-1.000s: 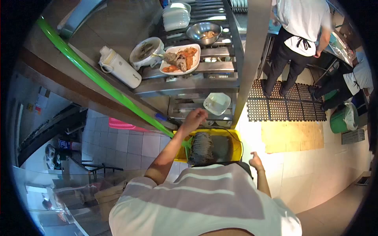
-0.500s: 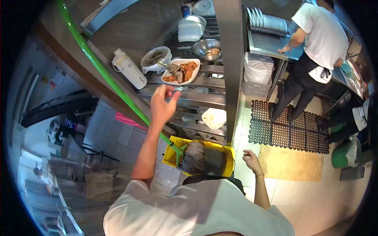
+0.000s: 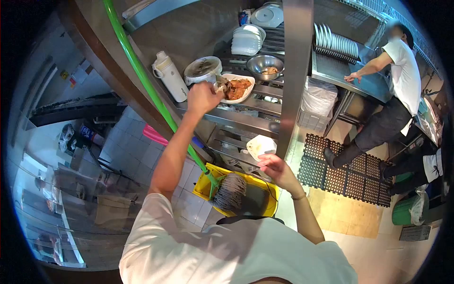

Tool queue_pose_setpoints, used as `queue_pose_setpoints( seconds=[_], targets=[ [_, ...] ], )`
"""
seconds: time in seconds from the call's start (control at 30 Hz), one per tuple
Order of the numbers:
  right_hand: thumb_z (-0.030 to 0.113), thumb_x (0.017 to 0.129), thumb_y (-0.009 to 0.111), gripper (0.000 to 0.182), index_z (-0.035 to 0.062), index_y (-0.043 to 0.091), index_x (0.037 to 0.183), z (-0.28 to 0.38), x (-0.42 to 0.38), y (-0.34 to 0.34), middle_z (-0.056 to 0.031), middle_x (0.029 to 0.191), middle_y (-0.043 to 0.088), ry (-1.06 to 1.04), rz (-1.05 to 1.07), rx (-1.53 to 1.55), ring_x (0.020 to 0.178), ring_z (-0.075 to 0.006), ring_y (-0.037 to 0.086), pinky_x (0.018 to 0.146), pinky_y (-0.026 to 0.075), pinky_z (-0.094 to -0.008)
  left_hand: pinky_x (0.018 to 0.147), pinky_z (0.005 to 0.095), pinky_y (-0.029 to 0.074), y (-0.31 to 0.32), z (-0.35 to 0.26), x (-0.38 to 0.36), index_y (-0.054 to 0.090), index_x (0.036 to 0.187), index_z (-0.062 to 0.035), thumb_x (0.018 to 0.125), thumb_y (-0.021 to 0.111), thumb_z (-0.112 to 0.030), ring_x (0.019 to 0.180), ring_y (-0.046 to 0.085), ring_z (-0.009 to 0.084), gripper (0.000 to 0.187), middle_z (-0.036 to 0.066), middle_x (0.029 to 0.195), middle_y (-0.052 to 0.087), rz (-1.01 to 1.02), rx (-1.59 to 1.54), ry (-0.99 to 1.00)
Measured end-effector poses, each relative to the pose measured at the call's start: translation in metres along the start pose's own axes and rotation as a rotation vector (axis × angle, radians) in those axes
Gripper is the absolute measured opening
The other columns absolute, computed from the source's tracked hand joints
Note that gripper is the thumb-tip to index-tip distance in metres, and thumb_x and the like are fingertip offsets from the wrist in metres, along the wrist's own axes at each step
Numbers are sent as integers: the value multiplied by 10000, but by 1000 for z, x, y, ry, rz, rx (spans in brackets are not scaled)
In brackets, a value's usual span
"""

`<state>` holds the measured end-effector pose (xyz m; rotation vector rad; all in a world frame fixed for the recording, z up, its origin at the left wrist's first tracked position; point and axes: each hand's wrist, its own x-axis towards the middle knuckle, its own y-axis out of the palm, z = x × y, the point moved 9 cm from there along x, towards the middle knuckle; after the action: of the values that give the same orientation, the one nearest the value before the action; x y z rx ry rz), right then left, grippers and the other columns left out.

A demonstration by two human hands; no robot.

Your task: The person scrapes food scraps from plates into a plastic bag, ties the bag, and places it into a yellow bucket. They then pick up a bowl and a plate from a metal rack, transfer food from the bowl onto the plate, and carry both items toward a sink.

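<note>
On the upper slatted shelf, a white plate (image 3: 245,96) carries reddish-brown cooked food (image 3: 236,87). My left hand (image 3: 203,98) is over the plate's left edge, fingers bent and drawn together at the food there; what lies between the fingertips is hidden. Just behind that hand stands a lidded white tub (image 3: 202,69), with a white bottle (image 3: 171,78) to its left. My right hand (image 3: 278,170) is lower down, nothing seen in it, fingers apart beside a stained white dish (image 3: 261,147) on the lower shelf.
Farther back on the shelf are a steel bowl (image 3: 265,67) and stacked white dishes (image 3: 248,39). A green-handled mop (image 3: 230,191) rests in a yellow bucket (image 3: 271,205) below me. At right, a person (image 3: 402,71) leans at a steel counter (image 3: 326,66) with racked plates.
My left hand has moved up to the plate, and its fingers have closed in. My right hand has risen toward the dish on the lower shelf. The person at right has turned.
</note>
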<state>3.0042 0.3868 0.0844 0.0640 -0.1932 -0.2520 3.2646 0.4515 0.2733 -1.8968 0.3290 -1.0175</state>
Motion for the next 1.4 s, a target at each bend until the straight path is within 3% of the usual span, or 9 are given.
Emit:
queue_pose_setpoints(
  seconds=[0.1,0.13,0.37,0.47,0.7,0.77,1.03,1.23,1.4],
  targets=[
    [2,857,548,335,26,509,1189,35,18,17,-75,1019,588,-155,10,-210,922,-142,580,802,468,-264,664,429,522,-9,24,22,691,726,-44,667,631,-347,672,645,348,315,182,659,637,0,-4,33],
    [10,824,565,375,37,511,1195,43,32,17,-89,943,610,-360,-66,-262,873,-154,595,766,483,-287,659,416,519,-9,29,31,688,748,-47,682,647,-327,685,646,337,291,171,685,645,27,11,79],
    [136,803,613,383,89,511,1170,106,134,1,-138,833,650,-475,-528,-773,772,-325,637,664,490,-382,696,425,501,-16,35,45,668,906,-79,765,665,-179,818,628,326,173,146,921,622,43,142,314],
    [206,830,614,377,91,502,1172,79,170,-23,-96,762,643,-136,-569,-696,680,-256,633,639,482,-364,727,430,500,-2,44,33,648,977,-107,770,667,-163,871,613,332,215,123,985,590,2,186,307],
    [249,827,617,403,94,492,1178,65,176,-25,-90,726,621,-138,-602,-750,664,-267,616,624,469,-400,785,415,494,3,52,22,652,983,-99,722,720,-232,956,591,298,301,113,995,575,8,89,214],
    [185,828,582,378,95,479,1181,77,168,-15,-129,768,629,-166,-600,-752,748,-358,614,676,479,-444,803,415,487,-2,51,23,649,990,-97,708,733,-244,969,583,298,329,111,989,574,26,38,195],
    [75,805,559,300,48,551,1104,100,154,13,-169,948,626,-525,-624,-1045,865,-332,616,790,483,-417,760,403,471,-12,0,9,621,920,-79,721,723,-168,859,569,296,240,91,866,557,-104,-231,442],
    [125,804,540,375,-3,494,1153,97,159,13,-176,866,606,-427,-615,-1157,798,-349,598,732,472,-444,843,386,473,88,-21,135,613,1070,-39,794,624,-257,954,612,326,351,160,1018,646,134,-428,188],
    [133,804,595,394,112,491,1184,89,149,13,-127,788,624,-474,-752,-1217,683,-326,619,634,489,-432,958,417,424,169,-37,198,528,1210,-16,850,523,-389,1174,508,330,518,206,1240,540,407,-103,49]
  ],
)
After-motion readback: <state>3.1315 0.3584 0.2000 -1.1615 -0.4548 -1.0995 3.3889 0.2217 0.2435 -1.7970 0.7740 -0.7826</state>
